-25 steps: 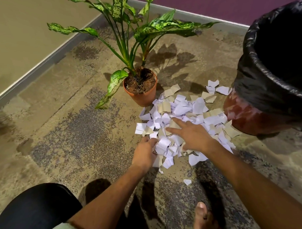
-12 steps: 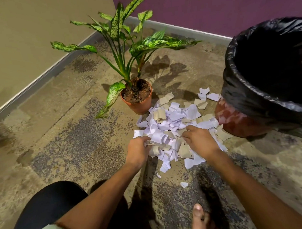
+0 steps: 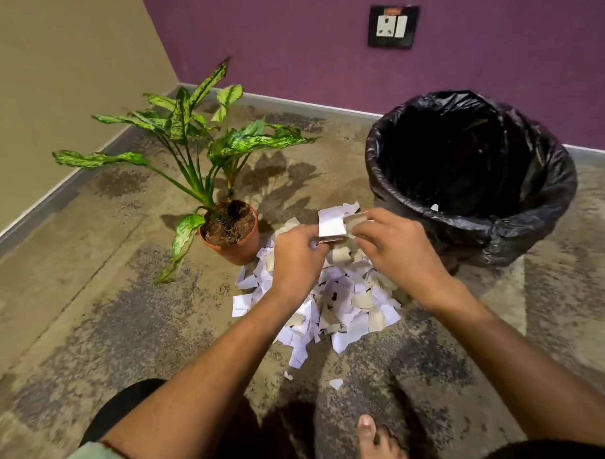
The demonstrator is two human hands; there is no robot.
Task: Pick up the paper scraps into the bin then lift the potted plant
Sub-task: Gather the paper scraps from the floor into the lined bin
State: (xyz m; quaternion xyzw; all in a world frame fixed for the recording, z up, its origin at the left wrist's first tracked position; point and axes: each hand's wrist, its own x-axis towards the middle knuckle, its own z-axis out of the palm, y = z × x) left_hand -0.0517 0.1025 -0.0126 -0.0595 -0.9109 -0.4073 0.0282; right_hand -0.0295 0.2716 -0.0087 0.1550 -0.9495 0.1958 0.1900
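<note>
Holding a small bundle of paper scraps (image 3: pixel 332 225) between the left hand (image 3: pixel 297 260) and the right hand (image 3: pixel 398 250) at the centre of the frame, above the pile on the floor (image 3: pixel 91 322). Fingers (image 3: pixel 363 231) of both hands curled closed around the bundle, with one white piece standing up between them; judging this as the carry to the bin (image 3: pixel 546 193), which is standing open at the right of the frame, just beside the hands.

Doing the step well:
- Keeping both hands pressed together under and around the bundle, since loose scraps are likely to slip out at the sides.
- Moving the bundle to the right and over the black liner rim before opening the fingers.
- Releasing low inside the mouth, so light pieces are not drifting back out.
- Avoiding the leaves of the potted plant (image 3: pixel 231 231), standing left of centre with its orange pot touching the far edge of the pile.

Most of the pile remaining on the floor below the hands, with two stray pieces lower in the frame; only one pale fragment showing inside the bin, so the task appearing to be at an early stage.

Writing and labels: none readable. Wall socket (image 3: pixel 392 26) at the upper right carrying a small red mark, too small to read.
</note>
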